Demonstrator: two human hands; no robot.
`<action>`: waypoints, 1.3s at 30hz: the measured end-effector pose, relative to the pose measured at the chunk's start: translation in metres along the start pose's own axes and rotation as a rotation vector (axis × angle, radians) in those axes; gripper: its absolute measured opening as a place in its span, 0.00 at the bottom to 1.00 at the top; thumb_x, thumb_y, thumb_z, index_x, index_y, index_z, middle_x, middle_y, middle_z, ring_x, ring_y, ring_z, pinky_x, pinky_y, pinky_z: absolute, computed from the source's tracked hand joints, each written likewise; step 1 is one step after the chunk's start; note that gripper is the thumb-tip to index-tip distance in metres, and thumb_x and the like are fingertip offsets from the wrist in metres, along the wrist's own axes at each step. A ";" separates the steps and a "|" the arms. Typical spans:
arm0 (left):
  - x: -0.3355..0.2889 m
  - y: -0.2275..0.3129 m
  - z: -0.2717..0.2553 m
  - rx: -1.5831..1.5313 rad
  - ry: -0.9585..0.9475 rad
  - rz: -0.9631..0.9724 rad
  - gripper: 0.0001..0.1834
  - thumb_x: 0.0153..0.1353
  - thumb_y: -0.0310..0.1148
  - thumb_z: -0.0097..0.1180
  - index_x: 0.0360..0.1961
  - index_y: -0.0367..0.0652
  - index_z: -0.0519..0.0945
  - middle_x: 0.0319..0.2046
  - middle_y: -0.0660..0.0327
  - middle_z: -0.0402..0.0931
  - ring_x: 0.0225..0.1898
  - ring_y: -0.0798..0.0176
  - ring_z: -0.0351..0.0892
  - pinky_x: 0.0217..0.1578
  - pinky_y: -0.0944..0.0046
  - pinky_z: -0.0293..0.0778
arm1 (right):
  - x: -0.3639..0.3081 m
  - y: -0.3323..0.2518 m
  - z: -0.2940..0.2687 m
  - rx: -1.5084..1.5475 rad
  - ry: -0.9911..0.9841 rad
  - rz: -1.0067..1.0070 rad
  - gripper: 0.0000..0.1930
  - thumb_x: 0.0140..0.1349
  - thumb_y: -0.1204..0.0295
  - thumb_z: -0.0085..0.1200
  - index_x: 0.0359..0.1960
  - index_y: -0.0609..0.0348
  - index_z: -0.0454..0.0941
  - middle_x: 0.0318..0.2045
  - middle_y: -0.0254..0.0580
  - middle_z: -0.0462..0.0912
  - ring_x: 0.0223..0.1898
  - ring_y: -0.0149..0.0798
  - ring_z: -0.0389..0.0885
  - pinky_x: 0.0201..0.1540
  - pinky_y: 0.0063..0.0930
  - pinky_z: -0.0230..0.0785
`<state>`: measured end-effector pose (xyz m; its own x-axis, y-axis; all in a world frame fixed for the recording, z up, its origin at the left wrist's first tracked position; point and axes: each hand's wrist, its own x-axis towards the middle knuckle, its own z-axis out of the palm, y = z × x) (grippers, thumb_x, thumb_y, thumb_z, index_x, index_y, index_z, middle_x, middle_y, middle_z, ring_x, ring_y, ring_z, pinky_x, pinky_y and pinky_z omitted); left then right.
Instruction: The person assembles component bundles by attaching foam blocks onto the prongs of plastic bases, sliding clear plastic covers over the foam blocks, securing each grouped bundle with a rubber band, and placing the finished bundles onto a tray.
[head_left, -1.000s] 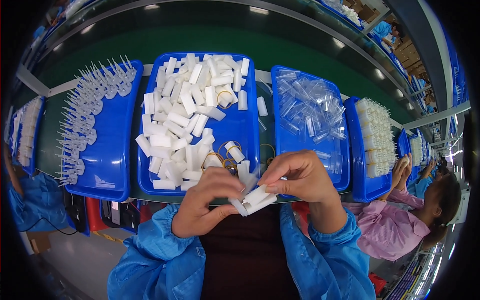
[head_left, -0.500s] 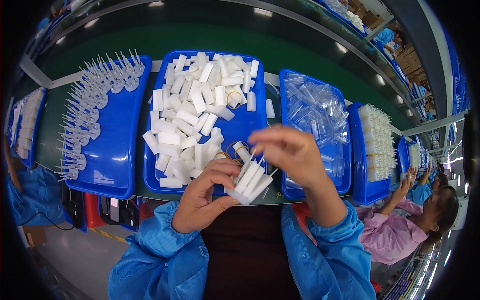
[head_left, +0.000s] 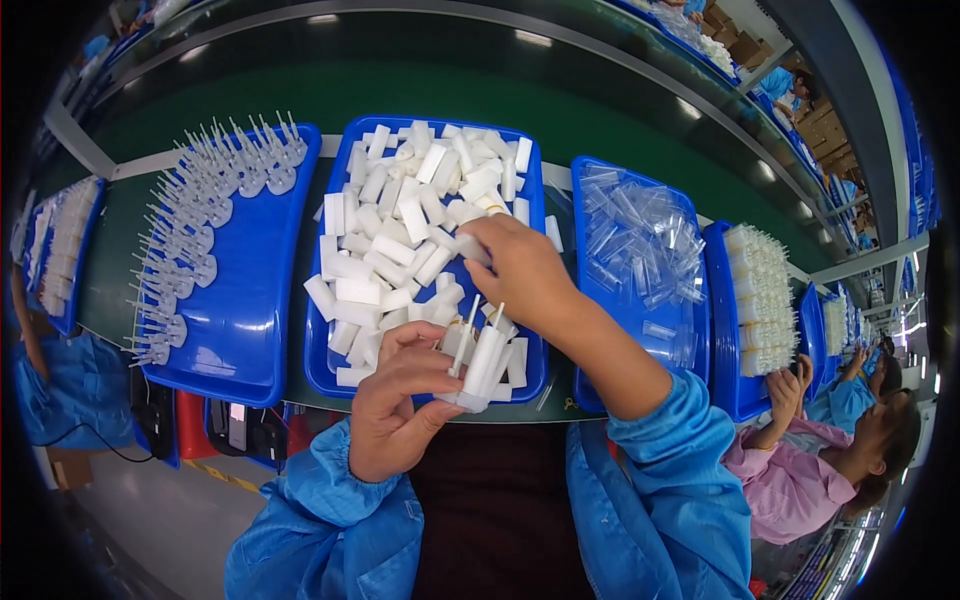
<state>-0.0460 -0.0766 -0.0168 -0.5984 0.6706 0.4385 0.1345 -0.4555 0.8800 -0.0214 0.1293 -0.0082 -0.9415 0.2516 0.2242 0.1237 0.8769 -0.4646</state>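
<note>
The left hand (head_left: pixel 405 395) is closed around the bottom of a white pronged holder (head_left: pixel 485 365), just in front of the near edge of the middle blue tray (head_left: pixel 318 345). The thumb and the fingers press it from both sides; white foam sleeves stand up in it, and one thin prong is bare beside them.

The right hand (head_left: pixel 525 270) reaches over this tray, with its fingers bent and fingertips low among the loose white foam blocks (head_left: pixel 395 250). The fingers are partly closed, but I cannot tell if they grip a block.

At the left, clear-based pronged pieces (head_left: pixel 207 210) stand along the side of another blue tray (head_left: pixel 235 330). At the right, clear plastic pieces (head_left: pixel 640 235) lie in a pile, and beyond them stand packed white assemblies (head_left: pixel 762 300), near a co-worker's hand (head_left: pixel 785 393).
</note>
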 end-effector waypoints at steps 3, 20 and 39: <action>0.004 0.003 -0.001 0.144 -0.061 0.025 0.11 0.48 0.26 0.64 0.35 0.44 0.80 0.38 0.61 0.77 0.52 0.50 0.65 0.55 0.51 0.58 | -0.011 -0.022 -0.036 0.404 -0.112 0.210 0.15 0.56 0.77 0.51 0.46 0.61 0.73 0.27 0.42 0.75 0.24 0.35 0.75 0.27 0.27 0.68; 0.007 0.001 0.023 0.248 -0.359 0.082 0.12 0.45 0.27 0.66 0.34 0.49 0.82 0.37 0.66 0.78 0.51 0.49 0.65 0.52 0.55 0.58 | -0.073 -0.013 -0.056 1.398 0.102 0.597 0.11 0.69 0.67 0.39 0.47 0.54 0.70 0.29 0.29 0.73 0.25 0.19 0.60 0.24 0.11 0.50; 0.013 -0.003 0.025 0.225 -0.417 -0.023 0.07 0.48 0.28 0.65 0.30 0.44 0.82 0.34 0.63 0.78 0.52 0.47 0.65 0.54 0.49 0.58 | -0.086 -0.009 -0.055 1.758 0.040 0.596 0.22 0.67 0.67 0.43 0.59 0.69 0.62 0.32 0.39 0.76 0.31 0.29 0.74 0.35 0.20 0.68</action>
<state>-0.0345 -0.0526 -0.0090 -0.2415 0.8777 0.4138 0.3206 -0.3303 0.8877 0.0755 0.1226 0.0233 -0.8910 0.3599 -0.2770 -0.0569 -0.6935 -0.7182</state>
